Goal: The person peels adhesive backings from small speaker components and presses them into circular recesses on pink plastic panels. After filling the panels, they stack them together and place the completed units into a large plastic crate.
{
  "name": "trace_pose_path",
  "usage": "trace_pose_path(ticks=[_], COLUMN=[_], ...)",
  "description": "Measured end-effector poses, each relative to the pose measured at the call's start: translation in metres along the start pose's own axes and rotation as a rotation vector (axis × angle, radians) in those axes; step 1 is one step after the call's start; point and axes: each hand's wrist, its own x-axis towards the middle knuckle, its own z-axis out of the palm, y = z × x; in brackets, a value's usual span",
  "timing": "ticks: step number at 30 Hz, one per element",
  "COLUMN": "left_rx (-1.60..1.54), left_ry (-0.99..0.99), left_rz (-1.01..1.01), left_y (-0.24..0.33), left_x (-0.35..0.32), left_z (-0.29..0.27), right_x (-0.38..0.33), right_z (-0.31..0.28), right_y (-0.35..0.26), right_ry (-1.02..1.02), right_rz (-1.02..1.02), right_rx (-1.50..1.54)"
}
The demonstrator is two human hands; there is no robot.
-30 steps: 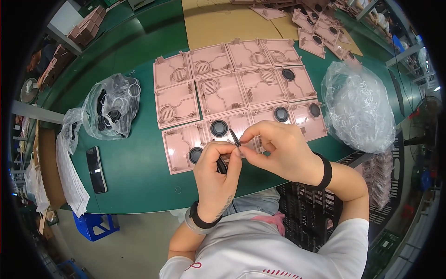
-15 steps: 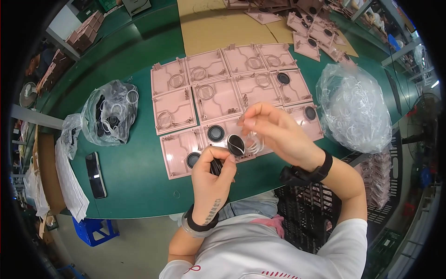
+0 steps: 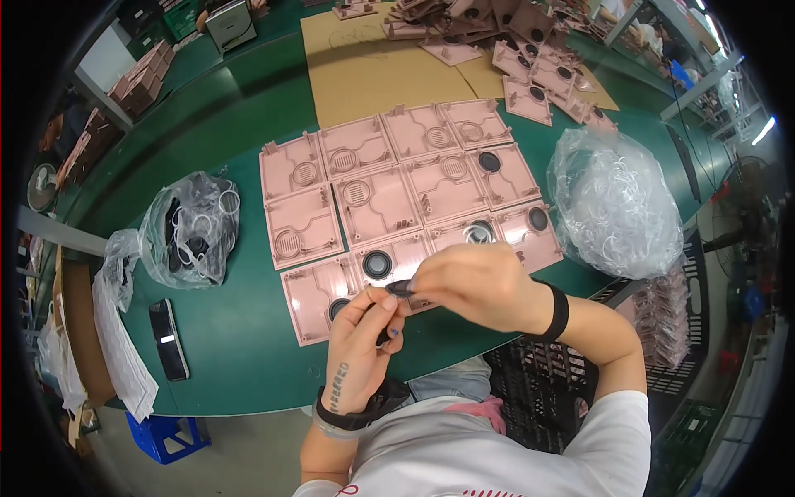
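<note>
Right hand [image 3: 480,286] is lowered from the pink plates [image 3: 377,203] toward the left hand [image 3: 360,344]; small black round part [image 3: 400,287] is now pinched by its fingertips, left fingers curled beneath, fitting apparently unfinished.

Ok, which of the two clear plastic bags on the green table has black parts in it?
The smaller bag on the person's left, near the phone. The big bag on the right shows only clear and whitish contents.
</note>
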Motion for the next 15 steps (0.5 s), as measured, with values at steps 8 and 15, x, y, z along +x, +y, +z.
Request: trace_pose_path(ticks=[8,15], left_rx=[1.397,1.859], left_ry=[0.012,-0.038], left_rz=[0.665,0.358], left_y=[-0.035,-0.052], left_x=[-0.006,-0.017], left_z=[0.009,0.021], right_x=[-0.001,-0.013], right_z=[-0.038,-0.023], right_y=[0.115,0.156], right_ry=[0.247,0.250], right_rz=[0.876,1.182], right_rx=[0.306,0.394])
